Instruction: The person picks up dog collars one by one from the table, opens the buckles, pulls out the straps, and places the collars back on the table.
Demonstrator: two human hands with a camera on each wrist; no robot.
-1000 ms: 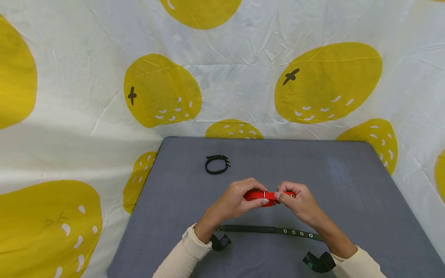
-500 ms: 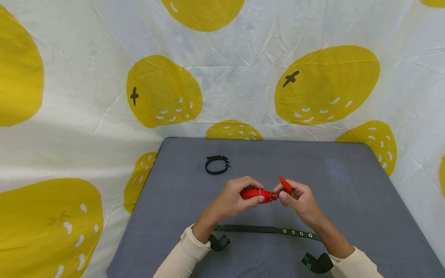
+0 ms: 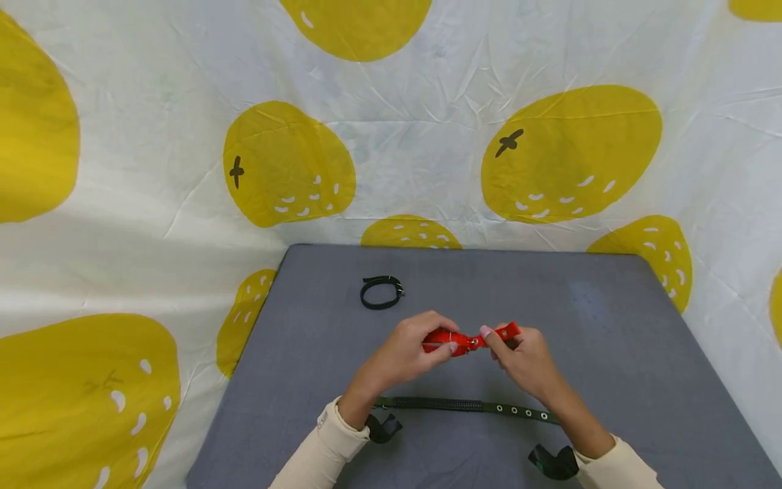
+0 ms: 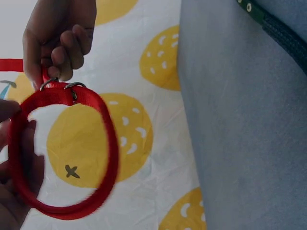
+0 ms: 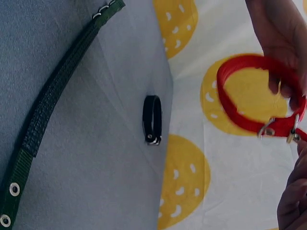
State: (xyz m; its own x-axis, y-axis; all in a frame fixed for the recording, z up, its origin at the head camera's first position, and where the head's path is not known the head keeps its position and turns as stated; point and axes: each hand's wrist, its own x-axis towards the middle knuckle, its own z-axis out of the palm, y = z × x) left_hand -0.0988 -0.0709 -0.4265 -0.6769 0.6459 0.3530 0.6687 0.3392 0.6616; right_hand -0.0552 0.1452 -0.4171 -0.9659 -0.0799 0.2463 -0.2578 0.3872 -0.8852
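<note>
A red collar (image 3: 437, 337) with metal rings and a buckle is held up over the grey table, between both hands. My left hand (image 3: 400, 354) grips its looped band, thumb in front and fingers behind. In the left wrist view the collar (image 4: 112, 148) forms a round loop. My right hand (image 3: 530, 361) pinches the free strap end beside the buckle, thumb on top; the eyeleted tip sticks out past the fingers. Metal rings and the buckle (image 5: 292, 134) show close to the right fingers in the right wrist view.
A black collar (image 3: 380, 306), buckled into a loop, lies toward the back of the grey table (image 3: 489, 285). Nearer, a dark green collar (image 3: 440, 404) with eyelets lies stretched out below the hands. A white curtain (image 3: 415, 170) with yellow fruit prints hangs behind the table.
The red strap end has come away from the band; it pointed up half a second ago and now extends rightward under the right thumb. The left hand keeps its hold.
</note>
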